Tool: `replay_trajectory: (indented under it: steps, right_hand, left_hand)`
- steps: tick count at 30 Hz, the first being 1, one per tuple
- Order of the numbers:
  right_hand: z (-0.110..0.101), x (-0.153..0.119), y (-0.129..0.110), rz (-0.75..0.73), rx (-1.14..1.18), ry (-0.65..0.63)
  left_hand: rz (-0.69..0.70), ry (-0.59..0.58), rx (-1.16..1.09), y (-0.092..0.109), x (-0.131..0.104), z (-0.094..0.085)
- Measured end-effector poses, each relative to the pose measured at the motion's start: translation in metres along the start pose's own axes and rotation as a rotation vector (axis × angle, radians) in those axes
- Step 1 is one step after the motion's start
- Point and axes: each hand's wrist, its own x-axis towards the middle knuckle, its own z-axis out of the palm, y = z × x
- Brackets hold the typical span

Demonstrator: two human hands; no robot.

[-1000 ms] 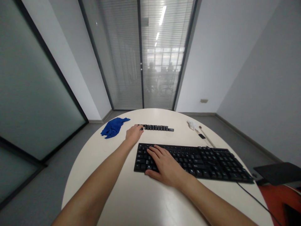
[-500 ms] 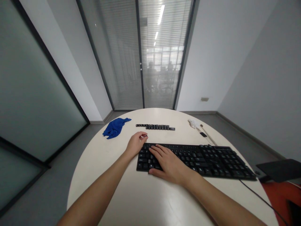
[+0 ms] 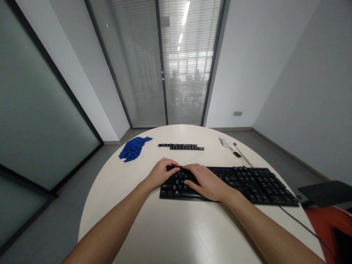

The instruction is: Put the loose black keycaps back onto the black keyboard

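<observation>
A black keyboard (image 3: 261,185) lies across the white round table (image 3: 121,220). Over its upper left part, my left hand (image 3: 162,171) has thumb and forefinger pinched close together; a small dark thing seems to be at the fingertips, too small to name. My right hand (image 3: 207,181) rests over the left half of the keyboard, thumb and forefinger apart, its fingertips close to those of my left hand. Beyond the keyboard, several loose black keycaps (image 3: 183,147) stand in two offset rows.
A crumpled blue cloth (image 3: 133,148) lies at the back left. At the back right are a white crumpled piece (image 3: 226,142), a thin brush (image 3: 243,155) and a small black item (image 3: 237,154). A cable (image 3: 299,224) runs off the table's right edge.
My left hand has moved from the table beyond the keyboard onto its upper left keys. My right hand has lifted from lying flat, its fingertips now near the keyboard's top edge.
</observation>
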Motion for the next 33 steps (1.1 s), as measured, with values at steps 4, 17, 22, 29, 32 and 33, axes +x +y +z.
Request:
replay_trajectory:
  steps: [4, 17, 22, 29, 32, 33]
  right_hand:
    - [0.000, -0.001, 0.002, -0.005, 0.008, -0.002]
    - [-0.001, 0.000, -0.001, -0.005, -0.019, -0.019]
    - [-0.001, 0.000, -0.001, -0.010, -0.047, -0.021]
    - [0.001, 0.000, 0.001, -0.023, -0.057, -0.016]
    - [0.001, 0.000, 0.001, -0.022, -0.059, -0.023]
    - [0.001, 0.000, 0.001, -0.021, -0.063, -0.024]
  left_hand:
    - [0.016, -0.033, 0.013, 0.001, 0.000, -0.002]
    - [0.027, -0.069, 0.109, 0.010, -0.002, -0.002]
    - [-0.024, -0.069, 0.232, 0.018, -0.004, -0.001]
    - [-0.035, -0.086, 0.260, 0.016, -0.004, 0.002]
    - [-0.028, -0.086, 0.258, 0.016, -0.004, 0.002]
    - [-0.026, -0.084, 0.258, 0.016, -0.004, 0.002]
